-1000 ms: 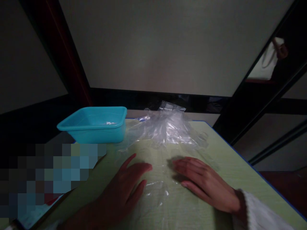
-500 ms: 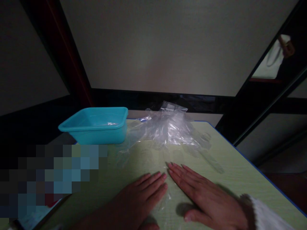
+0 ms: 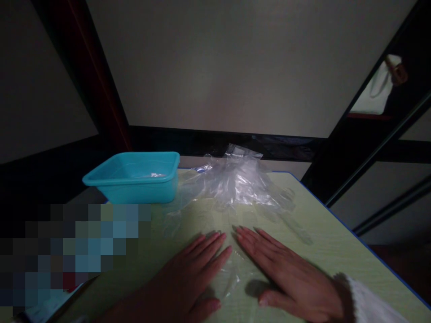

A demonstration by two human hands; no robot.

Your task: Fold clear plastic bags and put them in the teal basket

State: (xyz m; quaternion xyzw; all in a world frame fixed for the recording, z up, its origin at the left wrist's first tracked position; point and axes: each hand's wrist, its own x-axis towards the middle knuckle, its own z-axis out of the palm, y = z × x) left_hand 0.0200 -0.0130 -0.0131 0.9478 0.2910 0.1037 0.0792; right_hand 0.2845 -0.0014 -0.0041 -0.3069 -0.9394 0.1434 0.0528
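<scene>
My left hand lies palm down with its fingers stretched out, at the left of a thin clear plastic glove spread flat on the table. My right hand rests flat on the right side of that glove, thumb apart from the fingers. Much of the glove is hidden under both hands, and its outline is faint. Beyond the fingertips lies a crumpled pile of clear plastic gloves, with finger-like ends trailing toward me and to the right.
A turquoise plastic basin stands at the table's back left, with a bit of shiny clear plastic inside. The pale table has a blue edge. Behind it rises a grey panel. A white bag is at the upper right.
My left hand has shifted slightly left and away from me, its thumb now showing more. More of the plastic between my hands is visible. My right hand has barely moved.
</scene>
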